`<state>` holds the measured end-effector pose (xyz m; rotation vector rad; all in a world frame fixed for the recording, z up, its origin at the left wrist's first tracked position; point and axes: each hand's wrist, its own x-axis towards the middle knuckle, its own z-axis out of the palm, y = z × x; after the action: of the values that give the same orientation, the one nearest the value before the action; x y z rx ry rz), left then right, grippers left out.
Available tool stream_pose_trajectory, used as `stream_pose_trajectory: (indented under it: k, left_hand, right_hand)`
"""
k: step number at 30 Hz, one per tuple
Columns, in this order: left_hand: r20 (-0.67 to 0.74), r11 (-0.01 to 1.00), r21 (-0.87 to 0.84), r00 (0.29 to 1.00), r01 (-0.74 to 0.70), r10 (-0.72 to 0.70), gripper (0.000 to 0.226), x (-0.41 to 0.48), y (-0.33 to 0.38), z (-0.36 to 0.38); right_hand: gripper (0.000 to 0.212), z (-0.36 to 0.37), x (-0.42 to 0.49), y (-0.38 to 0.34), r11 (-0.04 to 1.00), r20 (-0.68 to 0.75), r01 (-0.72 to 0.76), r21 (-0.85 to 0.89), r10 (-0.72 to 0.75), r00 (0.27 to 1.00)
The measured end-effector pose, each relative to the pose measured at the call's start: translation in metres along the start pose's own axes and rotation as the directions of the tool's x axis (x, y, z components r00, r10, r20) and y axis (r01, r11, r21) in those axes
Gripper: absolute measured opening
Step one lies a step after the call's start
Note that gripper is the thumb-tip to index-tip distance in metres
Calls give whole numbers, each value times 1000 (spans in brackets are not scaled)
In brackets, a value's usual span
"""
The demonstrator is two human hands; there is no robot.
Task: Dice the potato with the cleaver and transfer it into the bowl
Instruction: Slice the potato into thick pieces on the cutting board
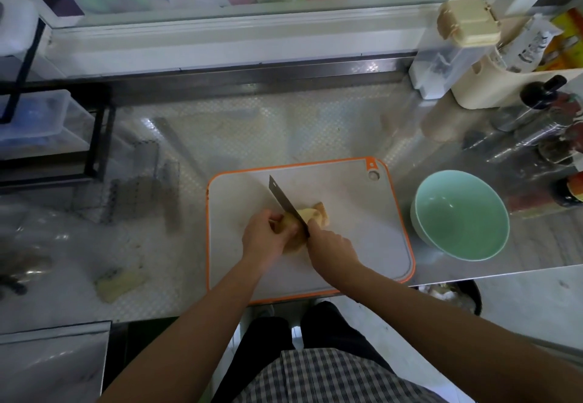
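A: From the head view, how far along is the work judged to be?

B: An early stage is judged. The potato (296, 218) is seen at the middle of the cutting board (350, 201), and the cleaver (285, 202) is set into it, with the blade's tip pointed toward 11 o'clock. A cut-off portion (320, 212) lies just beside the blade, at 2 o'clock of the potato. Whether it is one slice or several cannot be told. No dice are seen.

A: And the bowl?

B: The bowl (418, 210) is placed on the counter (284, 125) at 3 o'clock of the board, near its edge. Nothing is seen inside it. The rest of the slicing, the cross-cutting and the transfer are therefore taken to be left.

A: What is held by the left hand?

B: The left hand (265, 235) is curled over the potato's end at 9 o'clock of the blade, and the potato is held down on the board by it.

A: And the right hand?

B: The right hand (331, 245) is closed round the cleaver's handle at 5 o'clock of the blade. The handle itself is hidden by the fingers.

A: Is anything else noted?

B: A pale scrap (120, 282) is seen on the counter at 8 o'clock of the board, well apart from it. What it is cannot be told.
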<state>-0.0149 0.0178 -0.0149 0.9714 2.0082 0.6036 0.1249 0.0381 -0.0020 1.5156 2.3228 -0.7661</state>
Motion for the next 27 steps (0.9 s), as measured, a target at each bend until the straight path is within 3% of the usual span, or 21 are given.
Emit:
stream_pose_trajectory:
  k: [5,12,15,17,20,23,27]
  left_hand:
    - [40,999,-33,999,14,-12,32,2,0,-2]
    - [69,998,33,996,46,-49,31,4,2,-2]
    - [-79,988,146,995,-54,66,24,0,12,-4]
    - [-112,988,116,987,-101,114,39,-5,27,-3]
    - [-29,990,123,997,-64,68,60,-4,44,2]
    - [-33,986,163,998,-41,47,46,-2,51,7]
    - [-28,988,131,996,-82,86,42,-8,52,11]
  right_hand:
    - [30,8,-3,4,998,-82,10,-59,-15,997]
    - [31,-7,1,17,997,-176,54,52,-44,983]
    - [35,-17,-1,29,996,-268,87,-13,-88,959]
    - [36,-20,-8,30,991,-307,121,-58,-133,943]
    - [54,-15,-15,28,972,-358,153,-178,-208,910]
    - [68,-14,-20,28,964,-317,146,-221,-212,924]
    - [63,-22,-18,34,988,-177,126,-91,-140,974]
